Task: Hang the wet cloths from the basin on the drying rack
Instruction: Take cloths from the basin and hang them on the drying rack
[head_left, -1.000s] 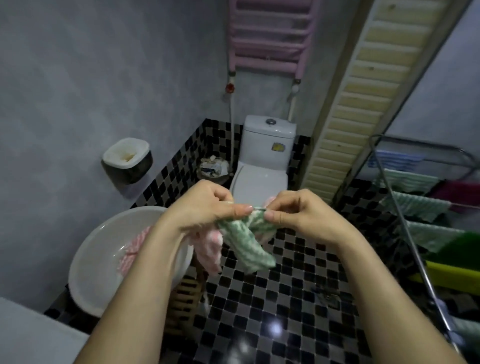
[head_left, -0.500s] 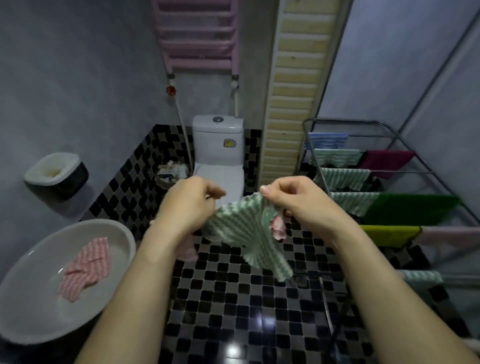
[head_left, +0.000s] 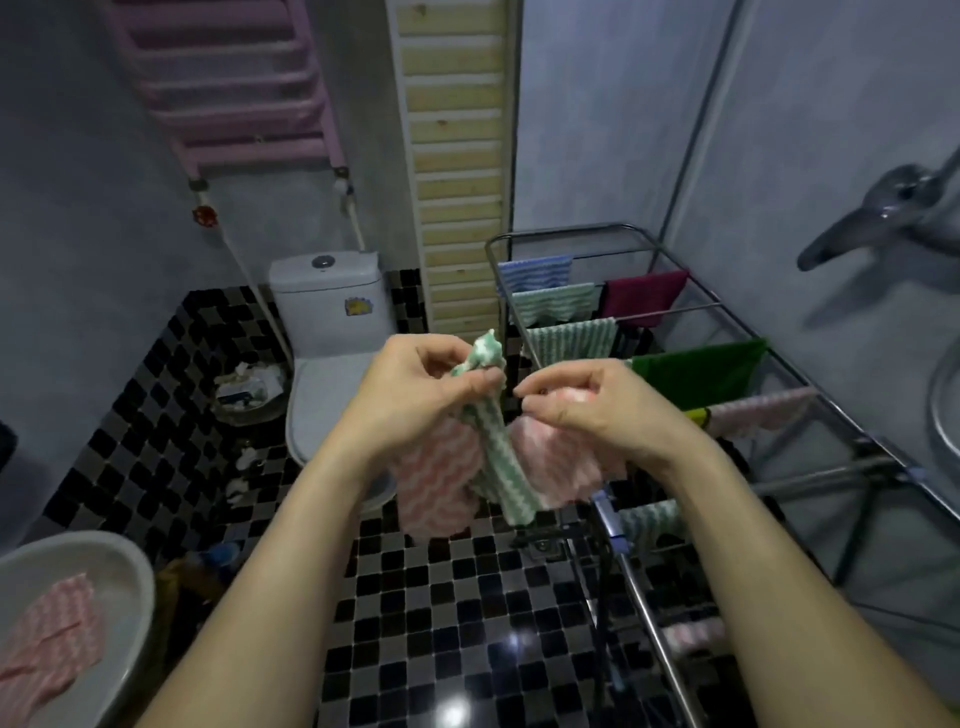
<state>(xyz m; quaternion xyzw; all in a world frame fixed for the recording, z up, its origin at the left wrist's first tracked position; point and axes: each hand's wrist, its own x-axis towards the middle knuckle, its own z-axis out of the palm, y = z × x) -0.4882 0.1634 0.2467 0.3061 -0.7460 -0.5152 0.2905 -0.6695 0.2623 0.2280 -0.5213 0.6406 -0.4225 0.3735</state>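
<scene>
Grey walls (head_left: 597, 114), checkered floor (head_left: 447, 597), toilet (head_left: 332, 332)

Checked floor (head_left: 415, 597) of black, grey and white tiles, glossy, with a glare spot near the bottom edge. Bears a white toilet (head_left: 332, 332) against the back wall, lid down. Just left of that, a waste basket (head_left: 249, 389) full of paper, with white paper scraps (head_left: 241, 457) strewn in front. Has a small drain (head_left: 540, 545) near the middle. On the right, bears a metal drying rack (head_left: 571, 230) hung with a blue striped cloth (head_left: 535, 273), green striped cloths (head_left: 571, 340), a maroon cloth (head_left: 644, 293), a green cloth (head_left: 696, 371) and a pink cloth (head_left: 763, 415), with more on the low rails. At lower left, a white basin (head_left: 119, 571) holding a pink striped cloth (head_left: 47, 639); its support hidden.
</scene>
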